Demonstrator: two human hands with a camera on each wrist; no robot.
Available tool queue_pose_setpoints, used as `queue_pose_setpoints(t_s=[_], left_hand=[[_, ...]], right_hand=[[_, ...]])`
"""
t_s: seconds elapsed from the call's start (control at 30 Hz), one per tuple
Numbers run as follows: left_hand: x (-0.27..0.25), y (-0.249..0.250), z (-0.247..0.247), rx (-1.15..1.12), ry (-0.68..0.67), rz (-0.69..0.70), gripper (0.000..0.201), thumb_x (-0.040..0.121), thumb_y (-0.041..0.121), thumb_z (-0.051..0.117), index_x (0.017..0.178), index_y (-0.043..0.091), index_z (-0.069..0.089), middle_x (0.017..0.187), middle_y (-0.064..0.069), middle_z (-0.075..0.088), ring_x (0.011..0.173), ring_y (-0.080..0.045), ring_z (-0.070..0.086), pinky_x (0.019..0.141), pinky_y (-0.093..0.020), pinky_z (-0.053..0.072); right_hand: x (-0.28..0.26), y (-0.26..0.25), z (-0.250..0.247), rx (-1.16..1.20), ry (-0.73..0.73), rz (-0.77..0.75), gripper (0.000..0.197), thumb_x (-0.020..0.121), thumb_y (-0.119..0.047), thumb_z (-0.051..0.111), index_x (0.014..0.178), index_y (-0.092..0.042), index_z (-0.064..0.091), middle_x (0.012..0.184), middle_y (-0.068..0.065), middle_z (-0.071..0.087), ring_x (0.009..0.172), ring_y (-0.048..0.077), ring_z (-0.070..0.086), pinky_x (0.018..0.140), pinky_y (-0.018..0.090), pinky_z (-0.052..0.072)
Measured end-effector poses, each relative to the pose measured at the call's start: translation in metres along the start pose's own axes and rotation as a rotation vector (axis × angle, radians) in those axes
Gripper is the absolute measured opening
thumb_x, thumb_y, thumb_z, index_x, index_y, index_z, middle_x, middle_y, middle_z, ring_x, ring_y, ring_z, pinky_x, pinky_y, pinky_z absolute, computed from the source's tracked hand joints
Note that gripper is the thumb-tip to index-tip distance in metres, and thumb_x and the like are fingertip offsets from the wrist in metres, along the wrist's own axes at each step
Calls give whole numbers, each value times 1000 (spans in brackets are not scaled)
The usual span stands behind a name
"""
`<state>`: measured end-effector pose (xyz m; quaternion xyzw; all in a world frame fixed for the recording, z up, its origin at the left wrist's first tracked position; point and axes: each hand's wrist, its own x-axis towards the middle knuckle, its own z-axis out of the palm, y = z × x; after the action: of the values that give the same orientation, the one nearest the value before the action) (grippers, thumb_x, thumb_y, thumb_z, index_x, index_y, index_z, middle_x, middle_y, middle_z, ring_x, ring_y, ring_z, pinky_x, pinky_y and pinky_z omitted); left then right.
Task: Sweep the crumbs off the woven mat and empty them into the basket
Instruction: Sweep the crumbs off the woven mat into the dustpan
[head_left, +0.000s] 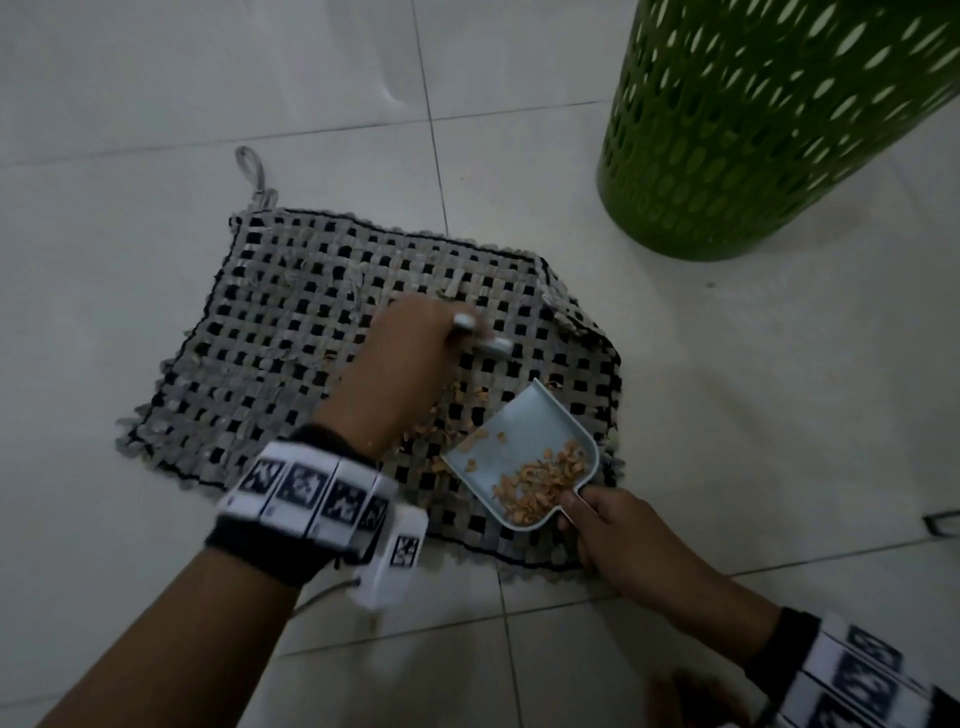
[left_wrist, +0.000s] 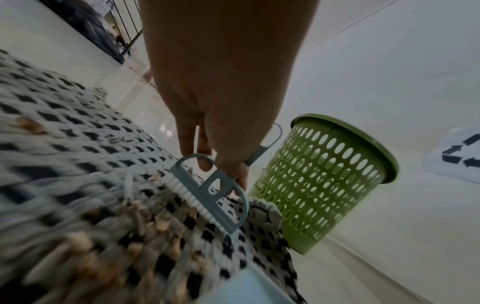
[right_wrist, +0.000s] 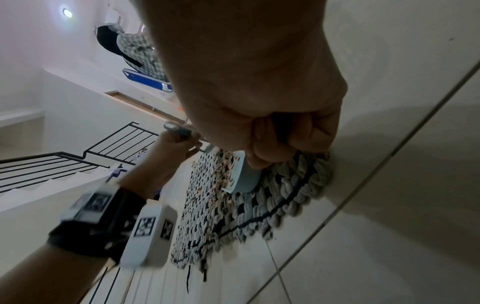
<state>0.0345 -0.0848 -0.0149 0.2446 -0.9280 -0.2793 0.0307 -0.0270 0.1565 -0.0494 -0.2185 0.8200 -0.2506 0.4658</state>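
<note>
Sweeping: left hand (left_wrist: 221, 115) grips brush (left_wrist: 207, 191) on mat (head_left: 291, 332), driving crumbs (head_left: 540, 480) toward dustpan (head_left: 524, 447), which right hand (head_left: 618, 525) grips by the handle, lip down to catch them; basket (head_left: 753, 130) stands near for emptying.

Coarse cloth mat (head_left: 291, 332), perforated plastic basket (head_left: 769, 124), glossy floor tiles (head_left: 156, 78)
</note>
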Motion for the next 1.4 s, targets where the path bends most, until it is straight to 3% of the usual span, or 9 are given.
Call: queue_pose_setpoints(t_s=[0.1,0.23,0.33,0.5,0.7,0.87,1.0,1.23,1.4], left_hand=[[-21,4,1,-25,-44,-7,41,90,-10,55,104,24,75,98,-4,74,79,-16,67,72,-20,53],[-7,-4,-3,-22,287,76,27,94,-3,57,108,13,74,99,-10,75,86,-21,68,80,-27,54],[-23,-3,8,56,239,5,33,92,1,59,116,19,71,98,-4,75,82,-19,67,76,-36,58],[-69,20,38,46,194,-1,34,91,9,61,116,31,70,95,6,73,79,-13,60,64,-25,51],[-33,-16,-6,73,481,-103,26,99,8,52,119,15,67,97,-2,72,78,-15,61,65,-27,50],[-12,-29,-11,187,345,-208,25,104,15,48,85,5,60,60,3,40,47,-10,36,46,-18,17],[-35,-7,12,185,247,-250,30,104,25,50,84,6,62,54,5,43,44,-6,34,41,-21,19],[-5,-35,-31,22,442,-327,25,100,18,52,91,5,71,75,-8,66,54,-14,48,48,-26,31],[9,-45,-30,88,258,-352,27,97,18,53,83,2,69,65,-7,58,52,-15,45,46,-25,26]], right_hand=[[1,1,1,-2,-6,-1,39,101,-37,40,73,-20,60,54,-1,59,42,4,50,48,18,38],[3,-1,1,-16,-9,-10,39,101,-37,39,72,-21,59,53,-1,57,44,6,50,53,24,39],[3,-3,0,-15,-18,-6,39,101,-36,40,74,-18,60,54,-2,55,45,8,49,53,25,37],[7,-1,1,-21,-16,9,39,101,-35,42,78,-13,64,53,-2,56,47,10,51,53,26,37],[8,-2,-1,-45,-16,-8,40,101,-35,42,75,-14,64,52,-2,55,49,11,52,56,28,39],[8,-3,-3,-55,-26,-1,40,101,-37,41,74,-16,63,54,-2,58,50,12,54,55,27,39],[9,-2,-3,-68,-24,-1,40,101,-38,41,71,-20,61,55,-1,58,51,13,54,54,28,39],[8,-4,-4,-87,-24,2,40,101,-37,40,71,-20,61,54,-2,58,48,9,52,52,26,38],[8,-5,-5,-99,-27,15,40,101,-37,40,74,-17,62,54,-3,56,47,10,52,48,21,37]])
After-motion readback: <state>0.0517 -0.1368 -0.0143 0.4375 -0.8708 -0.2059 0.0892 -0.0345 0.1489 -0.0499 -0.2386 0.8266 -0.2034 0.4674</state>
